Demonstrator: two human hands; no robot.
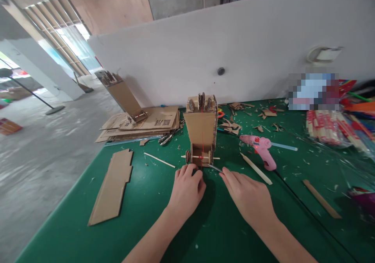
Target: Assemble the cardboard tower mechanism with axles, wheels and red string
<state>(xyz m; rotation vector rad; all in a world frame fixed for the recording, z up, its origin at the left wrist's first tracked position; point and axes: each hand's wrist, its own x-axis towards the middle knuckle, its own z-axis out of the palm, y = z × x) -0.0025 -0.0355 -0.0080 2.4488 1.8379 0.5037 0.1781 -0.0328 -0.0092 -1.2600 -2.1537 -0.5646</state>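
Observation:
A cardboard model (200, 128) stands upright on the green table, with small notched wheels at its top. Across its base runs a thin wooden axle (217, 158) with a cardboard disc near each end. Down the front hangs a red string (202, 126), which passes the axle and reaches my left fingers. My left hand (187, 185) is closed at the front of the base, the string's lower end at its fingertips. In a pinch, my right hand (249, 194) holds a thin grey metal tool (216, 168), its tip by the base's right front corner. The tool's handle is hidden.
A notched cardboard piece (111, 187) and a thin stick (159, 160) lie left. Behind them are stacked cardboard sheets (140, 126) bearing another cardboard model (124, 99), and pliers (167, 137). On the right are a pink glue gun (259, 146), a wooden stick (256, 169) and a cardboard strip (321, 198).

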